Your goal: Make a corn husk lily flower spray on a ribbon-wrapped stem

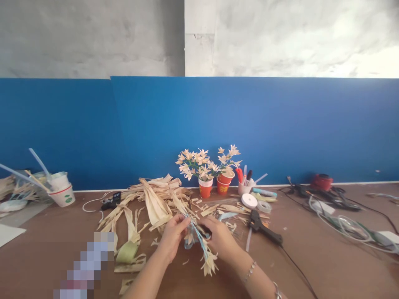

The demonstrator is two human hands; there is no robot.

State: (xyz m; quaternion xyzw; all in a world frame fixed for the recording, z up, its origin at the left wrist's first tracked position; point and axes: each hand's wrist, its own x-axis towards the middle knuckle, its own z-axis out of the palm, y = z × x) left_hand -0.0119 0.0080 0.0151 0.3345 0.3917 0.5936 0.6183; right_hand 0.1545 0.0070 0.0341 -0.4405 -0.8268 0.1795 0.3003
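Note:
My left hand is closed in a pinch on the upper end of a light blue flower stem. The stem slants down toward me and ends in pale husk-like flowers. Curled beside the stem, my right hand is closed around a small dark-handled tool; its kind is partly hidden by the fingers. Light blue scraps lie beneath the stem, between the hands. Just beyond my left hand spreads a heap of dried corn husks.
Two red cups of pale flowers stand against the blue partition. A black glue gun with a cord lies right of my hands, near a white tape roll. Cables tangle at far right; a white cup stands left.

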